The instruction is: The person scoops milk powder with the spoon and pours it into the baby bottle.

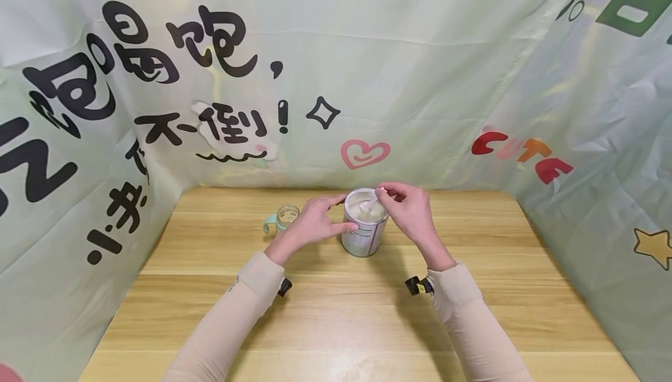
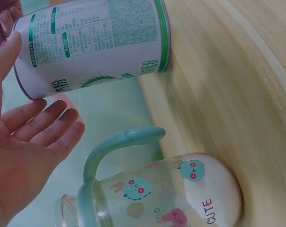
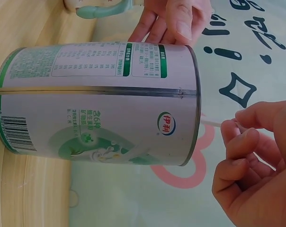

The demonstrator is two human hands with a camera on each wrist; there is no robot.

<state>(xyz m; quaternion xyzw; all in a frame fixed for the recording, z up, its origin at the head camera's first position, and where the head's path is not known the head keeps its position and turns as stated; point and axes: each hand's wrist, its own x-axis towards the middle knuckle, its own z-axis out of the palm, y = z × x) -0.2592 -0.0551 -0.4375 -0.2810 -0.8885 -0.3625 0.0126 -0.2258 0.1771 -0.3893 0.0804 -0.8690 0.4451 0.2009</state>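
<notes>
A white and green milk powder can [image 1: 363, 236] stands open on the table, pale powder [image 1: 367, 211] inside it. My right hand [image 1: 409, 207] pinches the white handle of a scoop [image 1: 371, 201] that dips into the can; the can wall hides the scoop's bowl in the right wrist view. On the can's left side, my left hand [image 1: 315, 221] touches it near the rim, thumb in front and fingers fairly straight in the left wrist view. Left of that hand is a clear bottle [image 2: 138, 198] with a mint handle [image 2: 119, 144], its mouth uncovered.
The wooden table [image 1: 357, 323] ends at a printed cloth backdrop [image 1: 420, 79], which also rises along both sides. The bottle stands close beside my left wrist, with the backdrop just behind the can.
</notes>
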